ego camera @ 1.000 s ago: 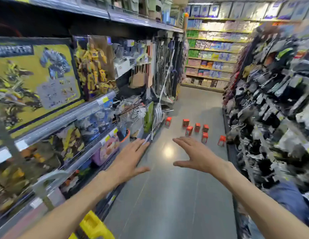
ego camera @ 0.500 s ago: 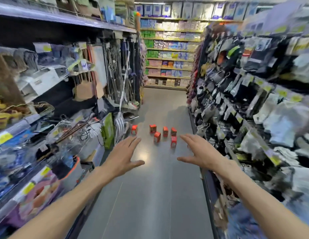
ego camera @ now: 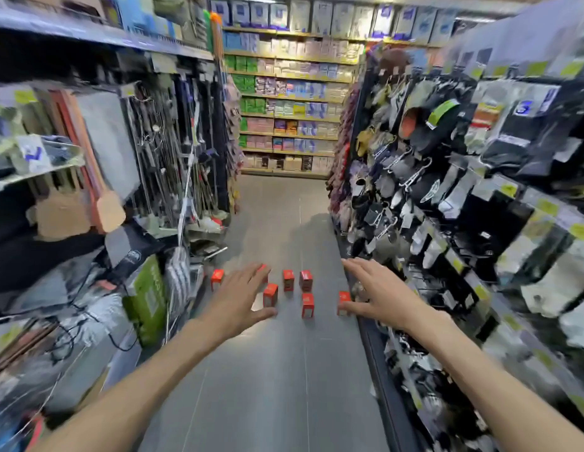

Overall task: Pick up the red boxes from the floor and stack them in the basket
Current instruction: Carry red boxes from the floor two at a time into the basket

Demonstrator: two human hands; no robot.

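Several small red boxes [ego camera: 307,305] stand upright on the grey aisle floor [ego camera: 277,386] ahead of me, spread in a loose cluster from the left shelf foot to the right shelf foot. My left hand [ego camera: 239,298] is stretched forward, palm down and fingers apart, and partly covers one or two boxes. My right hand [ego camera: 380,293] is also held out open, its thumb overlapping the rightmost red box [ego camera: 343,299]. Neither hand holds anything. No basket is in view.
Shelving lines both sides of the narrow aisle: hanging tools and a green package [ego camera: 149,300] on the left, hung socks and slippers [ego camera: 414,203] on the right. A stocked shelf wall [ego camera: 289,102] closes the aisle's far end.
The view has moved forward down the aisle and the red boxes appear larger and closer. Both hands stay outstretched and open, now overlapping the boxes in the picture.
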